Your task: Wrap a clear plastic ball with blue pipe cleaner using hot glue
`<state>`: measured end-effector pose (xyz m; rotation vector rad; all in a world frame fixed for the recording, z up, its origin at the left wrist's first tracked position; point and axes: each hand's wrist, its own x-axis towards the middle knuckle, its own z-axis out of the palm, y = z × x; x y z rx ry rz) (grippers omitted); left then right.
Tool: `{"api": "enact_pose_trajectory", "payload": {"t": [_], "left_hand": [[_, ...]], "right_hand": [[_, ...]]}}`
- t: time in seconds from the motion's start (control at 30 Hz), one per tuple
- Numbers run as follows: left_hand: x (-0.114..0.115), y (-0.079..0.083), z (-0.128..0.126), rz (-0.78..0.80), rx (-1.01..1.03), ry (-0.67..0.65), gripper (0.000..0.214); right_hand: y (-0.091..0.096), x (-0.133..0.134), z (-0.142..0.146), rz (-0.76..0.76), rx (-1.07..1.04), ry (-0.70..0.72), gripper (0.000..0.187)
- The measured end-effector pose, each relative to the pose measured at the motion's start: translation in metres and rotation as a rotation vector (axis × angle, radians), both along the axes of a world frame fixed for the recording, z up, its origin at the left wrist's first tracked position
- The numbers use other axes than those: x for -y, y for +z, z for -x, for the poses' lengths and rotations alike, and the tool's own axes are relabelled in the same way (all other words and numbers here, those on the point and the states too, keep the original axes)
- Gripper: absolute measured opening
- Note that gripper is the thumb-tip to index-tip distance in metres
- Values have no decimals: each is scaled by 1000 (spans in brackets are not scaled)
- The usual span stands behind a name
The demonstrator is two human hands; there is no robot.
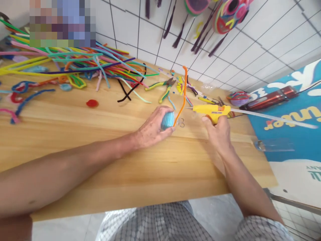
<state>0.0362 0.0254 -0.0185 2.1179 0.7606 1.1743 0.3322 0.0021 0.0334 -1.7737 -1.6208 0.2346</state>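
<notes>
My left hand point(152, 129) is closed around a light blue coil of pipe cleaner point(168, 120) above the wooden table. An orange pipe cleaner point(185, 90) rises from the coil's right side, its top end bent over. In my right hand point(219, 134) is a yellow hot glue gun point(212, 110), its nozzle pointing left toward the orange strand but apart from it. A long translucent glue stick point(273, 118) sticks out of the gun's back. Small metal rings point(181, 123) lie just right of the coil.
Many colourful pipe cleaners point(82, 63) are heaped at the back left. Green-and-yellow pliers point(164, 87) lie behind my left hand. A red disc point(92, 103) rests on the left. A dark red cylindrical tool point(273, 97) lies at the right, by a striped coiled piece point(238, 97).
</notes>
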Motion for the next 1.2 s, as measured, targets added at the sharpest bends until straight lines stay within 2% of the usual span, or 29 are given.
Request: {"api": "enact_pose_trajectory", "payload": {"t": [0.1,0.2,0.37,0.5,0.93,1.2], "left_hand": [[0,1,-1,-15,4,34,52],[0,2,-1,-13,9,43,51],[1,3,-2,-7,18,31,53],[2,3,-2,-3,31,25,54],[4,4,-3,-15,26,-1,52],[4,1,-4,-35,23,7,53]], "right_hand": [[7,0,31,-64,41,-45,41],[3,-2,42,-114,32,-52,38],[-9,2,32,-84,34,-17,26],[-11,5,29,-65,58,37,17],[-12,5,29,-50,87,92,18],[-12,5,29,-54,92,37,18]]}}
